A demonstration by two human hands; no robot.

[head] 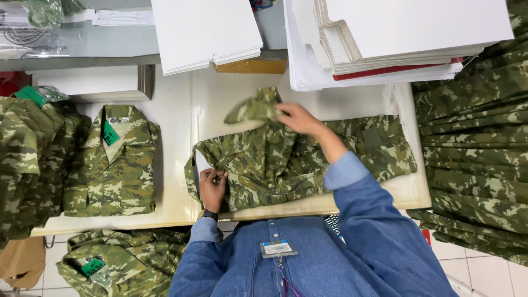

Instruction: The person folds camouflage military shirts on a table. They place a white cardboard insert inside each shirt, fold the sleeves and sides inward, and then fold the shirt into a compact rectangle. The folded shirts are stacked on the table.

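Camouflage shirt in hand: a green-and-tan shirt (286,162) lies spread face-down across the white table (176,115), collar end away from the person, directly under both sets of fingers.
Right hand: the right hand (300,118) pinches the collar (254,109) and lifts it clear of the table, fingers closed on the cloth.
Left hand: the left hand (213,186) presses the near left edge of the shirt, fingers curled narrow on a fold.
Done: one folded shirt (113,162) with a green tag lies well left of the left fingers; more lie in a stack (27,159) beyond it.
Left: sleeves and body look unfolded, so folding seems barely begun.
Edges: table's near edge sits just below the left fingers; white card sheets (385,38) crowd beyond the right fingers.
Room: bare tabletop between the two shirts.
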